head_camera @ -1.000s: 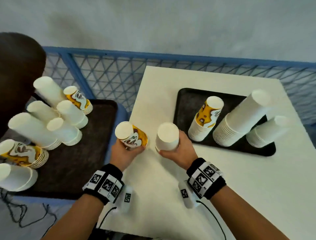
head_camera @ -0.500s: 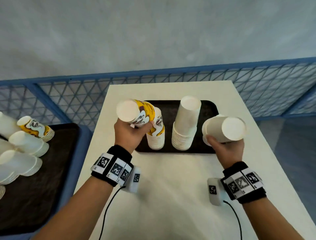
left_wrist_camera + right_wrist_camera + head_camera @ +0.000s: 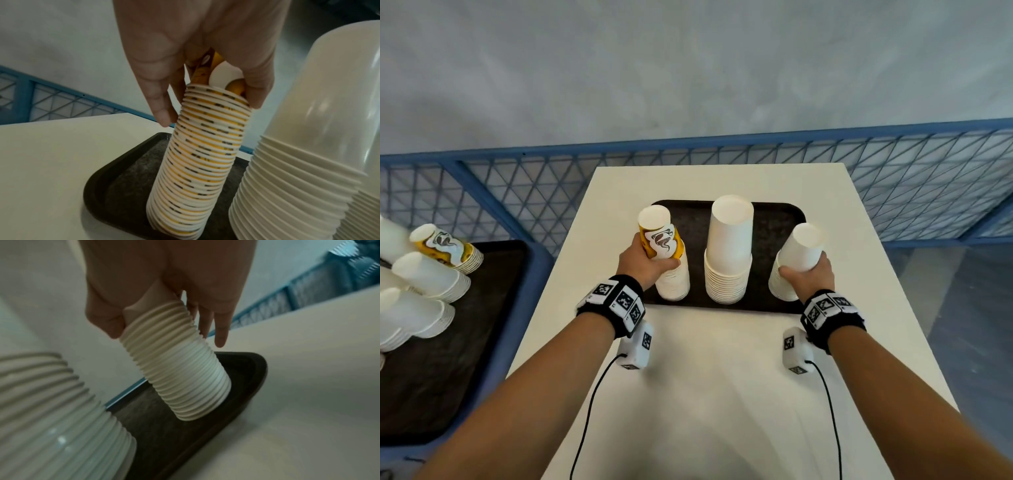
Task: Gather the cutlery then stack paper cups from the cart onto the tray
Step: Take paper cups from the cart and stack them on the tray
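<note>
A black tray (image 3: pixel 774 219) lies on the white table (image 3: pixel 715 377) and bears three upside-down cup stacks. My left hand (image 3: pixel 643 262) grips a yellow printed cup (image 3: pixel 659 236) set on top of the left stack (image 3: pixel 674 284), whose striped rims (image 3: pixel 203 155) fill the left wrist view. A tall plain white stack (image 3: pixel 729 253) stands in the middle. At the tray's right end my right hand (image 3: pixel 808 274) holds a white cup (image 3: pixel 803 248) seated on the right stack (image 3: pixel 176 371), thumb on one side and fingers on the other.
To the left stands the blue cart with a dark tray (image 3: pixel 448 359) holding several more cup stacks (image 3: pixel 424 281), plain and printed. A blue mesh fence (image 3: pixel 722 164) runs behind the table. Wrist-camera cables trail over the near table surface.
Both hands carried their cups from the cart side to the tray and lowered them onto the left and right stacks. My view swung right, centring the tray.
</note>
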Demonstrator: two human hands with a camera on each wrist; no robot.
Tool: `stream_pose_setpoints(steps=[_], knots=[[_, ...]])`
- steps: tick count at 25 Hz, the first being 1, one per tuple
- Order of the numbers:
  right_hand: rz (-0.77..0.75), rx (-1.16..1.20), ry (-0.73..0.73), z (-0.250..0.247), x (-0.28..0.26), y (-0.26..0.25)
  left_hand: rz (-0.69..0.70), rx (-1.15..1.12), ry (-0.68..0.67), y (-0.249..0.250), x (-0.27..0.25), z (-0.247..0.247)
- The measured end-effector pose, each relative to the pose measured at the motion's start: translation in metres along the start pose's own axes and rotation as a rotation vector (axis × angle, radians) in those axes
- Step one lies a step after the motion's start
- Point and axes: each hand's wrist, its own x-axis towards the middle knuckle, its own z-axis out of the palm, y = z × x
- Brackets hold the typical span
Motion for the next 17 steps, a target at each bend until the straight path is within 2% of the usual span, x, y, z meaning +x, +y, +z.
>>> stream_pose_setpoints(steps=[3, 5, 9, 13, 15, 17], knots=[[-0.032, 0.039, -0.028, 0.0, -0.001, 0.002, -0.004, 0.021, -0.003, -0.002, 0.002, 0.002], [0.01, 0.005, -0.08, -0.001, -0.004, 0.01, -0.025, 0.022, -0.02, -0.005, 0.0, 0.005], [0.101, -0.366, -0.3, -0.002, -0.018, 0.027, -0.071, 0.005, -0.078, -0.023, -0.008, 0.004], [0.002, -0.614, -0.499, 0.014, -0.056, 0.009, -0.161, 0.175, -0.216, -0.06, -0.032, -0.004], [-0.055, -0.645, -0.605, 0.038, -0.08, -0.009, -0.195, 0.201, -0.257, -0.082, -0.042, -0.022], [-0.102, -0.626, -0.699, 0.07, -0.107, -0.028, -0.233, 0.186, -0.235, -0.105, -0.046, -0.05]])
